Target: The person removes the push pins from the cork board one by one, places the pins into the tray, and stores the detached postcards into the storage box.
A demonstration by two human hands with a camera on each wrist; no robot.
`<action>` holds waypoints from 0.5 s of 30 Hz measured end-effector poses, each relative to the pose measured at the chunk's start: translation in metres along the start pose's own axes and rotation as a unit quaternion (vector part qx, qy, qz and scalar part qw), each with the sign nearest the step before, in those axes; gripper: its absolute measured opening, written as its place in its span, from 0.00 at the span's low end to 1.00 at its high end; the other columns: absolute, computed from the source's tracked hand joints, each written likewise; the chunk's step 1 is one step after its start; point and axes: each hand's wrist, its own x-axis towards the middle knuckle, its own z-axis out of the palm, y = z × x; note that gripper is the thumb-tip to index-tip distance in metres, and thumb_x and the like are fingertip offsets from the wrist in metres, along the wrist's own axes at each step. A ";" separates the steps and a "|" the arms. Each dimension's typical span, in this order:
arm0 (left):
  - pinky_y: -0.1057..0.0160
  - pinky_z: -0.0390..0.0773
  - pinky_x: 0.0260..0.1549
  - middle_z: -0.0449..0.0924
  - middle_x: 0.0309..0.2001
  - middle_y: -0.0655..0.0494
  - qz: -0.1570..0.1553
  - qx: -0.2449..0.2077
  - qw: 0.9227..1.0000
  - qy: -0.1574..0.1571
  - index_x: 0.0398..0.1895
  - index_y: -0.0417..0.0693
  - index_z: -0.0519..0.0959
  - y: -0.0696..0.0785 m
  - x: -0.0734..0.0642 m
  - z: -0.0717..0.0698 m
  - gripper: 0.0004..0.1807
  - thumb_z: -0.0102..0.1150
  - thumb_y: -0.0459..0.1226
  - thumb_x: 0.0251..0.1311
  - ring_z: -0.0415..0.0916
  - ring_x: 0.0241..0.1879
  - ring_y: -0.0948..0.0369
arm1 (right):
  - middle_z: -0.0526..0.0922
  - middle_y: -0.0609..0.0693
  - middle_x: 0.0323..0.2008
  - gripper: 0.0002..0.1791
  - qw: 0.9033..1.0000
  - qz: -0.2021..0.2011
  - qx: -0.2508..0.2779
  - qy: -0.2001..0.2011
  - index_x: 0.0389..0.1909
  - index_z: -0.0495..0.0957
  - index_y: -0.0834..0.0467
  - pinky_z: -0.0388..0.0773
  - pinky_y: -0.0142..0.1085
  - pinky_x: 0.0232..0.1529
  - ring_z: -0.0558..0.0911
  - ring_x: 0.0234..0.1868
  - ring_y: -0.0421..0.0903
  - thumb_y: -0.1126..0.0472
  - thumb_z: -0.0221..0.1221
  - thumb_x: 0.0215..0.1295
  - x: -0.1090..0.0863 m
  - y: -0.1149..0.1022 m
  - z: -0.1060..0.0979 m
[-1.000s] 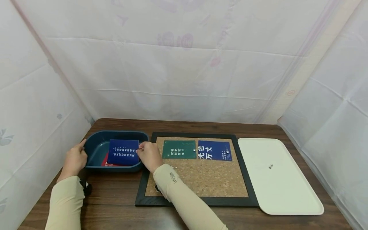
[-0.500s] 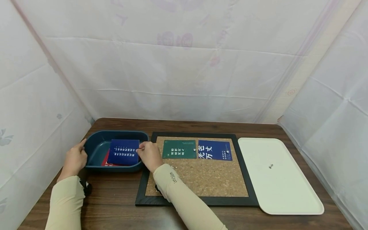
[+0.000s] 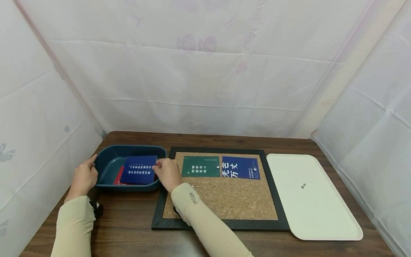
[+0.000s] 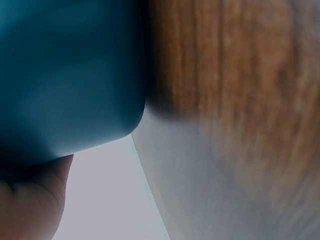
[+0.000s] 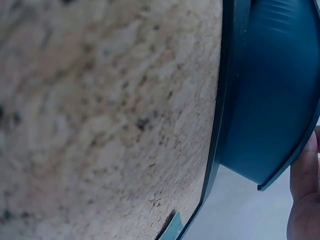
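Observation:
A dark blue plastic basin [image 3: 110,157] stands at the left of the table. My left hand [image 3: 84,177] holds its left rim; in the left wrist view part of that hand [image 4: 35,205] lies against the basin's wall [image 4: 80,100]. My right hand [image 3: 167,173] reaches over the basin's right side and pinches the right edge of a blue card [image 3: 138,170] with white lettering. The card is over the basin, above a red card [image 3: 119,176] that it mostly covers. In the right wrist view, fingers of my right hand [image 5: 305,185] show at the basin's rim [image 5: 290,160].
A black-framed cork board [image 3: 224,200] lies beside the basin. On its upper half are a green card [image 3: 200,167] and another blue card [image 3: 240,168], with small pins on them. At the right, a white tray [image 3: 321,210] holds a few tiny metallic pieces [image 3: 303,186].
The blue card in my right hand has shifted slightly right and tilted a little, so slightly more of the red card shows. Both hands stay in nearly the same place.

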 end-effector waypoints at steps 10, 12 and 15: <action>0.32 0.65 0.53 0.61 0.60 0.19 -0.007 0.002 1.000 -0.003 0.72 0.31 0.52 0.000 0.001 0.000 0.29 0.30 0.25 0.65 0.63 0.57 0.30 | 0.85 0.45 0.24 0.12 0.999 -0.027 -0.038 -0.005 0.46 0.85 0.57 0.66 0.22 0.17 0.73 0.17 0.31 0.58 0.59 0.67 0.000 0.001 0.001; 0.33 0.66 0.52 0.62 0.59 0.19 -0.007 0.002 1.000 -0.002 0.72 0.31 0.52 0.000 0.001 0.001 0.29 0.31 0.25 0.65 0.64 0.55 0.32 | 0.86 0.45 0.26 0.14 0.999 -0.021 -0.038 -0.006 0.49 0.84 0.58 0.67 0.21 0.18 0.74 0.18 0.29 0.58 0.60 0.67 0.000 0.001 0.001; 0.34 0.67 0.50 0.62 0.59 0.18 -0.004 0.000 1.000 -0.001 0.72 0.31 0.52 0.000 0.001 0.001 0.29 0.31 0.25 0.65 0.65 0.51 0.34 | 0.86 0.46 0.27 0.17 0.999 -0.015 -0.037 -0.006 0.53 0.82 0.58 0.69 0.21 0.19 0.76 0.20 0.29 0.57 0.60 0.66 0.001 0.001 0.000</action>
